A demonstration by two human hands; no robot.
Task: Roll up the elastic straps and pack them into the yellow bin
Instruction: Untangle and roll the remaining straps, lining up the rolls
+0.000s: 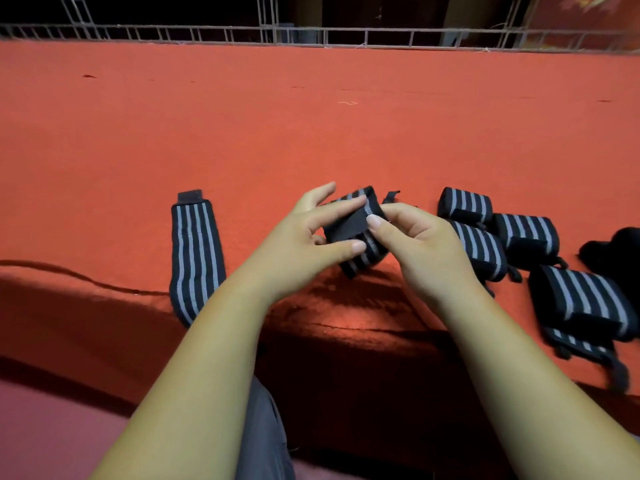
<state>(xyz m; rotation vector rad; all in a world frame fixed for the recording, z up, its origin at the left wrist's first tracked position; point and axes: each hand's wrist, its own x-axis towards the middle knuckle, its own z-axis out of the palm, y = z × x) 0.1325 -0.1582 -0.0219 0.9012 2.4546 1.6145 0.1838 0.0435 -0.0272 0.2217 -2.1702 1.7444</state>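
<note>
Elastic strap roll gripped by both hands above the red-felted counter; no yellow bin is seen.
An unrolled strap is laid flat at left, nearer the left hand, long axis pointing away from the body, near end draped over the counter's edge. Finished rolls are clustered beside the right hand. The roll's dark closure flap is pinched by both.

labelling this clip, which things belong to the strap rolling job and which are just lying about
Job: held strap, gripped by left hand and right hand; flat strap; rolled straps.
Lying about: black bundle; metal railing.
</note>
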